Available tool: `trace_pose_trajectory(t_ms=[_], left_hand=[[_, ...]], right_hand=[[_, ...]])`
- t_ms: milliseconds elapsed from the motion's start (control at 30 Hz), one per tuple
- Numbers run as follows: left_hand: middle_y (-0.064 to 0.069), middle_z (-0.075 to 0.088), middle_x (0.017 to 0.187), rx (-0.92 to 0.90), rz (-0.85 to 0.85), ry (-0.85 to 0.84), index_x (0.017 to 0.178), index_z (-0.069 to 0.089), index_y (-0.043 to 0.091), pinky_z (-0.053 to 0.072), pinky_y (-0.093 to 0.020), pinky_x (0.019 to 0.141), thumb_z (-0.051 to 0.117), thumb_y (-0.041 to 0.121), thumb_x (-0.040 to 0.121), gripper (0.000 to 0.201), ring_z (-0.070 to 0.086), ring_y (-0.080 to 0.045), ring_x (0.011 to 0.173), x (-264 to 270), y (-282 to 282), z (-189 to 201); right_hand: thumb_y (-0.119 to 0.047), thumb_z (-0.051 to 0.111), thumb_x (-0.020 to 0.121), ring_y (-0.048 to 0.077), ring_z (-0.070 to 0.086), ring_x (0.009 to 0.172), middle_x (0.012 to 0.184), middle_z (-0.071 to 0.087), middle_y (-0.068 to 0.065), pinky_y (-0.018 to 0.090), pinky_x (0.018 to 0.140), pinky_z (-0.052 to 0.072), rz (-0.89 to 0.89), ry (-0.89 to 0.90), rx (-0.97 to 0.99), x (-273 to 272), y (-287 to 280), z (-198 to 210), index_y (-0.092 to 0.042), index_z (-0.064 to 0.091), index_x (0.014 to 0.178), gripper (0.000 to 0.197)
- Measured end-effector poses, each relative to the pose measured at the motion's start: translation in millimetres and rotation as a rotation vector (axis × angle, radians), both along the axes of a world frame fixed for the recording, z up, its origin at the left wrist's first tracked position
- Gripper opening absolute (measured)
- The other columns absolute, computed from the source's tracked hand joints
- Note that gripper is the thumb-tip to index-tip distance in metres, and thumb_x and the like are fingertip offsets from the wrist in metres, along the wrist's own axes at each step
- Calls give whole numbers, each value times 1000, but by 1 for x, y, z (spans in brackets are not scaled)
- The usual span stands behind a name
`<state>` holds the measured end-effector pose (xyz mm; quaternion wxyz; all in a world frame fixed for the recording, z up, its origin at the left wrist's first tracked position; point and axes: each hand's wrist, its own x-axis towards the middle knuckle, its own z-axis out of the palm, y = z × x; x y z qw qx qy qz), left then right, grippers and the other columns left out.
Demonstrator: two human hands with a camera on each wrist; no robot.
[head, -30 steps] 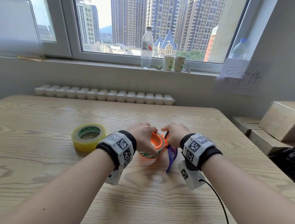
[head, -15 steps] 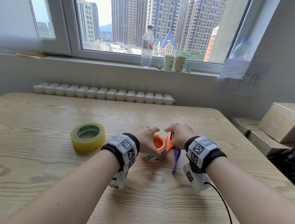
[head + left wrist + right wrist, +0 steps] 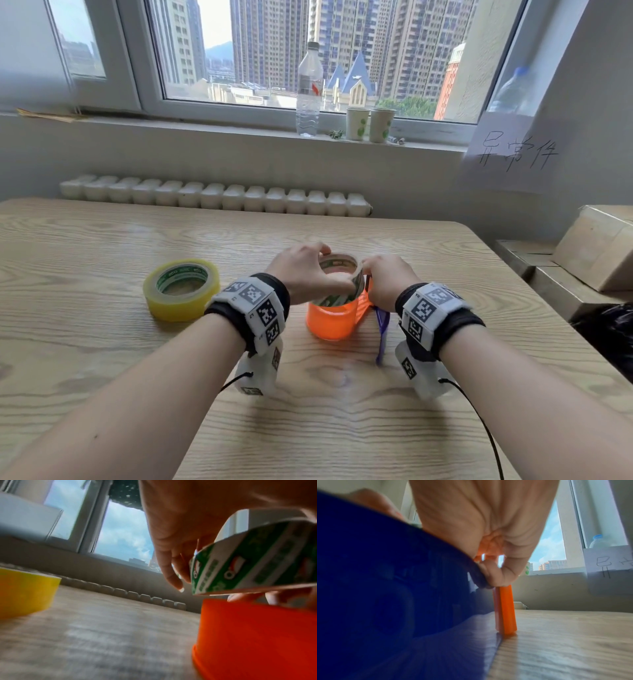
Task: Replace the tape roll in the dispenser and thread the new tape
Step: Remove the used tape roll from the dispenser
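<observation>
The tape dispenser lies on its side on the wooden table, its orange hub [image 3: 330,320] pointing up and its purple handle [image 3: 382,329] to the right. My left hand [image 3: 301,270] pinches the old tape core [image 3: 342,274], a thin cardboard ring with green and white print. The ring hangs tilted just above the hub. In the left wrist view the core [image 3: 248,563] is clear of the hub [image 3: 257,635]. My right hand [image 3: 387,281] grips the dispenser frame beside the hub. The new yellow tape roll [image 3: 181,289] lies flat to the left.
Behind the table [image 3: 102,342] runs a white radiator [image 3: 212,197]. The windowsill carries a water bottle [image 3: 309,89] and two paper cups [image 3: 370,124]. Cardboard boxes [image 3: 596,250] are stacked off the table's right edge.
The old core, seated on the orange hub before, has been lifted off it by my left hand and now tilts above it. My right hand stays on the dispenser.
</observation>
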<state>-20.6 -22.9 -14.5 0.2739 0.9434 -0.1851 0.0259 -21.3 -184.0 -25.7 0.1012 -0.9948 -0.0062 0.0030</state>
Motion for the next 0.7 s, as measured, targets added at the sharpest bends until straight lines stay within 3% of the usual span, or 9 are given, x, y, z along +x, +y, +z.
trace_pose_trajectory(t_ms=[67, 167, 300, 433, 700], left_hand=[[-3, 59, 122, 42, -10, -25, 130, 46, 17, 44, -29, 90, 73, 50, 59, 83, 53, -19, 110, 5, 1, 8], [-5, 49, 131, 159, 19, -65, 136, 40, 18, 37, -33, 101, 73, 48, 59, 89, 42, -22, 122, 13, 7, 11], [-10, 45, 136, 163, 152, -32, 139, 35, 15, 34, -37, 104, 71, 47, 64, 89, 37, -26, 127, 28, 26, 9], [-11, 43, 136, 262, 202, 54, 138, 34, 14, 34, -39, 104, 67, 46, 70, 82, 34, -28, 128, 42, 42, 4], [-13, 43, 136, 344, 201, 181, 136, 37, 14, 38, -43, 105, 65, 50, 70, 80, 37, -30, 127, 54, 53, -20]], right_hand=[[-3, 51, 77, 25, 56, 115, 123, 64, 5, 24, 83, 42, -9, 2, -4, -1, -1, 2, -20, 66, 117, 47], [-10, 57, 80, 20, 52, 125, 134, 58, 0, 27, 100, 42, -20, 15, -29, -1, -2, 10, -24, 58, 129, 50], [-31, 59, 86, 19, 54, 121, 132, 59, -1, 31, 97, 45, -39, 9, -33, 6, 5, 37, -30, 58, 127, 41], [-22, 51, 86, 22, 50, 125, 131, 59, 1, 34, 99, 46, -28, -74, -11, 24, 32, 52, -32, 59, 125, 42], [-16, 54, 85, 23, 51, 124, 132, 58, 3, 35, 99, 46, 26, 5, 40, 38, 76, 42, -26, 59, 126, 43]])
